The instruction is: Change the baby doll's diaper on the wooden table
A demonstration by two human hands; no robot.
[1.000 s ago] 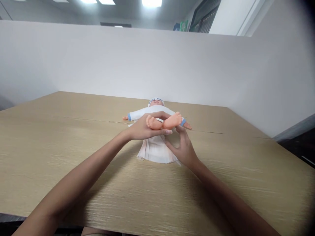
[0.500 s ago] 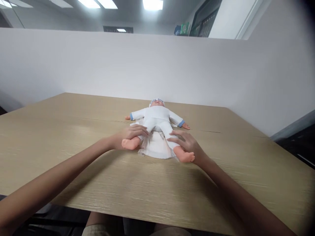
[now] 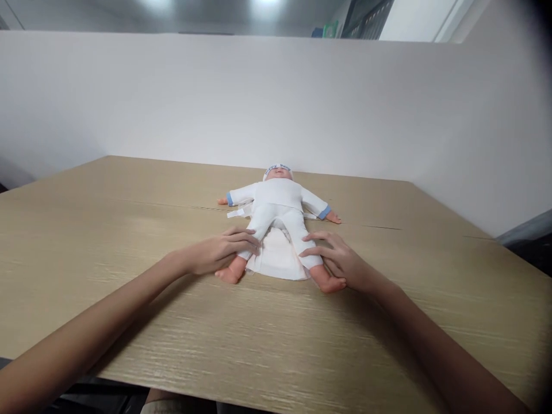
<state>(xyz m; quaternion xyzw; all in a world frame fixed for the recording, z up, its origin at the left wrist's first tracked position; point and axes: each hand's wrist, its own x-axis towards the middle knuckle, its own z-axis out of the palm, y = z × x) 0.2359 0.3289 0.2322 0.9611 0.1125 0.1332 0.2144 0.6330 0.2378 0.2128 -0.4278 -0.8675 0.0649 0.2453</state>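
Observation:
A baby doll (image 3: 278,192) in a white suit with blue cuffs and a printed white cap lies on its back, its feet towards me and its legs apart. Under its hips and between the legs an unfolded white diaper (image 3: 278,259) is spread, a tab (image 3: 236,213) sticking out at the left. My left hand (image 3: 224,250) lies over the doll's leg on the left side, fingers curled across the shin, thumb hidden. With fingers spaced, my right hand (image 3: 338,259) grips the other leg from its outer side. Both bare feet stick out below my hands.
The wide wooden table (image 3: 181,339) has a thin seam running across it behind the doll's hips. A pale low wall (image 3: 194,98) stands along its far edge, with a glass opening above. A dark object (image 3: 530,241) stands beyond the right edge.
The doll's legs have come down and straightened towards me, with my hands moving along. The foot on the left has turned from pointing sideways to pointing nearer me. My view has tipped downward.

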